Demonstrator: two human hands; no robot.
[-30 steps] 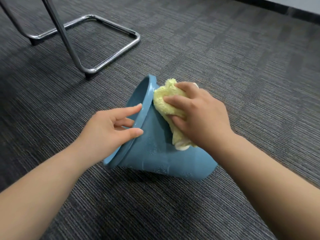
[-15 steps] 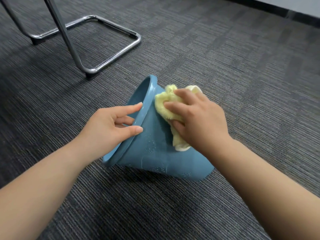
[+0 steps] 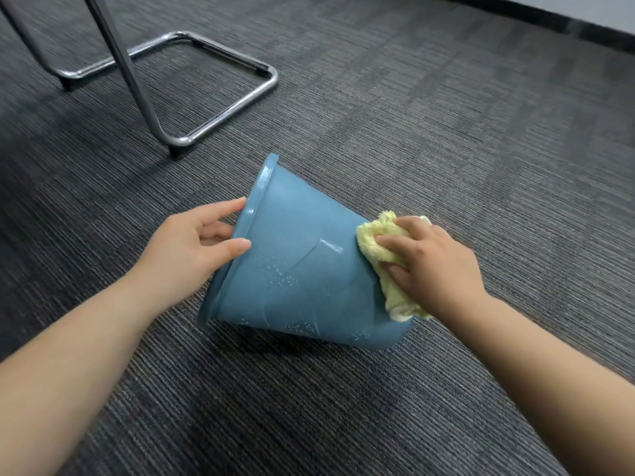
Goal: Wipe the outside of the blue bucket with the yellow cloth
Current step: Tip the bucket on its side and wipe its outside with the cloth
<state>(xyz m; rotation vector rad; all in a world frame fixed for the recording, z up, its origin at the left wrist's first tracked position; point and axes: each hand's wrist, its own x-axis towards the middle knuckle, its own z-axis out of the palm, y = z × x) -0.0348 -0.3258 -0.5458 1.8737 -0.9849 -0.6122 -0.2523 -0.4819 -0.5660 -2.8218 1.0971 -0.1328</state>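
Yellow cloth [image 3: 381, 243] against blue bucket [image 3: 302, 269]

Dark grey carpet [image 3: 429, 108] laid in ribbed square tiles covers the whole floor, the ribs running crosswise from one tile to the next. At upper left stands a chrome tubular chair frame [image 3: 220, 108], its looped base flat on the carpet and two slanting legs rising out of view. Along the upper right edge runs a black skirting board [image 3: 536, 24] under a pale wall [image 3: 591, 5].
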